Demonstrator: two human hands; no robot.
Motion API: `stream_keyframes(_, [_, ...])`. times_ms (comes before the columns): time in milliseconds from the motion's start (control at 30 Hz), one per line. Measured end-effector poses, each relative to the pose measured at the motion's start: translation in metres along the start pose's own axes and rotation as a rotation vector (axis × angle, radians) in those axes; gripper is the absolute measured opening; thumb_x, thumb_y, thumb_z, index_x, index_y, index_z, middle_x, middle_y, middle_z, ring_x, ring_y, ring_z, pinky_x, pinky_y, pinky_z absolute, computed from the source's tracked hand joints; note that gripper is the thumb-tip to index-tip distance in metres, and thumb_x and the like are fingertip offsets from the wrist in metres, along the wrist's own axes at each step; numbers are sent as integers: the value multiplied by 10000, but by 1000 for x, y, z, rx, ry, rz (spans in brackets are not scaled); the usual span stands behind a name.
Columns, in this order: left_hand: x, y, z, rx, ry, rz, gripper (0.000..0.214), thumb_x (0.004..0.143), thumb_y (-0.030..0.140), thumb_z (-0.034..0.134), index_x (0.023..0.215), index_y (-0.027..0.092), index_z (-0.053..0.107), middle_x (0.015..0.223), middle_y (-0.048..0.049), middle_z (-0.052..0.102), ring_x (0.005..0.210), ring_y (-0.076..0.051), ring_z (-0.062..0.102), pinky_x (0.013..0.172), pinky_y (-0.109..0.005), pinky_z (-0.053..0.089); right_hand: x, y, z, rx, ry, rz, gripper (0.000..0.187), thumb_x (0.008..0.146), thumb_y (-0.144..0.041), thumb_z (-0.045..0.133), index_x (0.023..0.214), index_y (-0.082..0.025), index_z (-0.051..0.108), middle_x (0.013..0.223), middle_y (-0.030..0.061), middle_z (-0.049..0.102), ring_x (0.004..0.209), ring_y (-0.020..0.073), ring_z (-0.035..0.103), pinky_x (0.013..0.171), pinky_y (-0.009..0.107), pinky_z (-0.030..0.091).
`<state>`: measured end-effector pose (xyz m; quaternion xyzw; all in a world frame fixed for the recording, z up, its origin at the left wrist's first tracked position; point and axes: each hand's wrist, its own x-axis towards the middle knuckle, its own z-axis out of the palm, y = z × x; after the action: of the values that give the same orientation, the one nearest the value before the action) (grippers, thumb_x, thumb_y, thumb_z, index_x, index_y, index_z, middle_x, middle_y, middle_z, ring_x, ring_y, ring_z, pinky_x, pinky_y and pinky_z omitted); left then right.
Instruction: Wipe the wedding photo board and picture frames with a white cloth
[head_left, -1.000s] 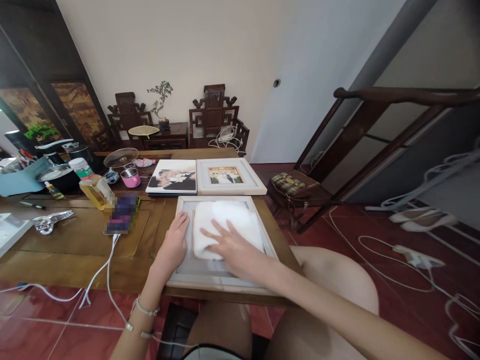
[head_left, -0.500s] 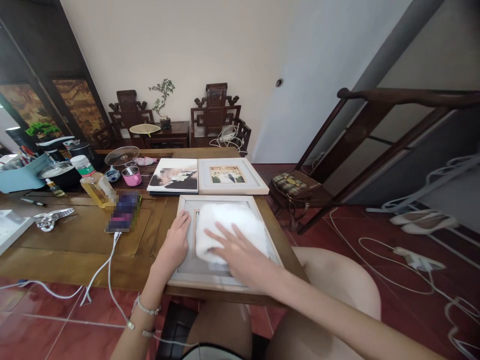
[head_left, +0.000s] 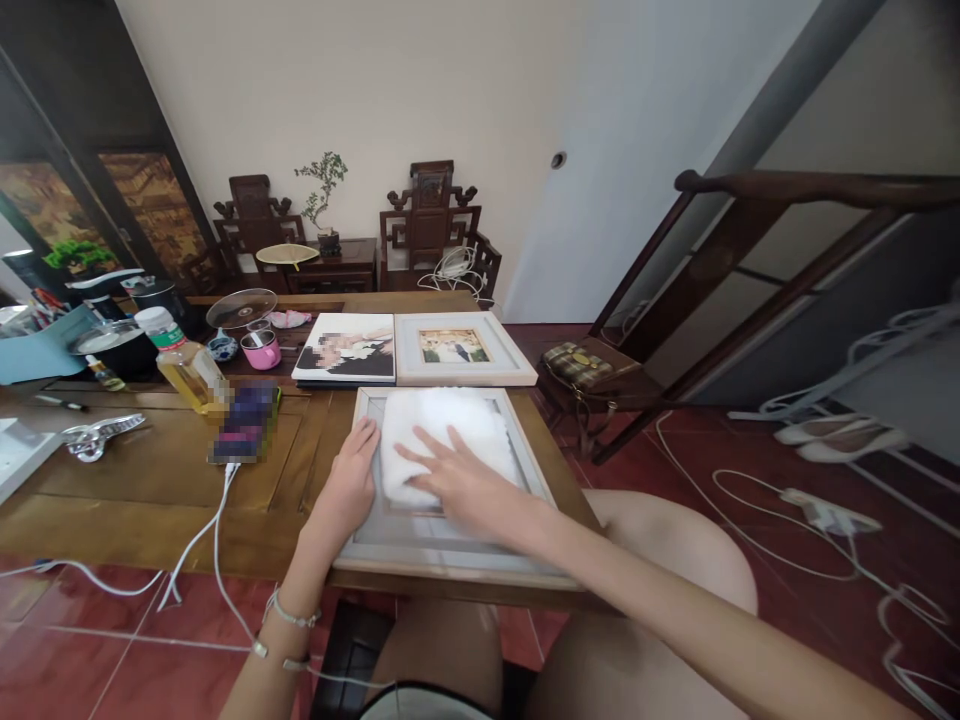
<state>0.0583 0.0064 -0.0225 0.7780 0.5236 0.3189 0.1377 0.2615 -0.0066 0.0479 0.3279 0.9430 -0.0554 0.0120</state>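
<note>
A pale wooden picture frame (head_left: 420, 545) lies flat at the near edge of the wooden table (head_left: 150, 480). A folded white cloth (head_left: 442, 430) rests on its glass. My right hand (head_left: 457, 480) lies flat on the cloth with the fingers spread, pressing it down. My left hand (head_left: 349, 485) rests on the frame's left border, fingers together and laid flat, steadying it.
Beyond the frame lie a second framed photo (head_left: 461, 350) and a photo book (head_left: 346, 350). To the left are a phone (head_left: 246, 425) with a white cable, an oil bottle (head_left: 184, 370), a pink cup (head_left: 261, 352) and a metal tool (head_left: 97, 438). A wooden chair (head_left: 600, 370) stands right.
My right hand slid the cloth to the right across the glass and then back to the left and a little further away. The left hand stayed on the frame's edge.
</note>
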Motion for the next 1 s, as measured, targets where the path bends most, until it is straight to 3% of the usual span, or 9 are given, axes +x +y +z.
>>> stream_keyframes(167, [-1, -1, 0, 1, -4, -1, 575, 824, 0, 309, 1364, 157, 427, 1452, -124, 406, 1393, -215, 280, 1133, -501, 259, -46, -37, -13, 188, -81, -120, 608, 653, 45, 426, 1151, -231, 637, 1488, 43, 344, 1401, 306, 145, 1088, 611, 184])
stream_keyframes(267, [-1, -1, 0, 2, -10, -6, 546, 849, 23, 308, 1368, 149, 421, 1458, -134, 393, 1395, -222, 275, 1134, -501, 255, -54, -42, -14, 228, -68, -123, 635, 637, 55, 404, 1156, -233, 631, 1483, 22, 353, 1401, 269, 166, 1109, 568, 186])
stream_keyframes(400, [0, 7, -4, 2, -17, -4, 455, 935, 158, 306, 1381, 162, 395, 1461, -125, 390, 1394, -224, 276, 1133, -493, 256, -34, -20, -4, 148, 3, 7, 672, 632, 56, 414, 1210, -232, 600, 1494, 23, 332, 1402, 275, 158, 1115, 566, 156])
stream_keyframes(500, [1, 17, -10, -3, -37, -40, 468, 966, 307, 322, 1412, 162, 337, 1480, -123, 359, 1396, -234, 271, 1138, -472, 250, -6, 6, 1, 14, 77, 125, 670, 655, 52, 433, 1267, -192, 555, 1507, 66, 299, 1398, 323, 151, 1094, 604, 166])
stream_keyframes(633, [3, 25, -16, -45, -58, -36, 525, 971, 363, 311, 1458, 183, 231, 1523, -106, 274, 1414, -230, 222, 1155, -430, 210, 36, 24, -1, -132, 146, 188, 592, 727, 19, 483, 1284, -172, 535, 1514, 100, 276, 1390, 361, 162, 1077, 617, 196])
stream_keyframes(800, [4, 26, -19, -99, -62, -2, 543, 981, 358, 260, 1481, 180, 148, 1562, -72, 156, 1438, -202, 117, 1173, -395, 153, 60, 9, -1, -169, 117, 119, 452, 819, -47, 454, 1245, -143, 572, 1501, 119, 308, 1375, 418, 156, 1035, 693, 195])
stream_keyframes(1000, [3, 28, -22, -201, -2, -12, 544, 976, 414, 235, 1458, 162, 251, 1544, -82, 220, 1426, -204, 178, 1175, -393, 159, 30, -23, 2, -95, -26, -13, 479, 732, -49, 531, 1198, -123, 606, 1510, 126, 281, 1366, 431, 173, 1032, 683, 234])
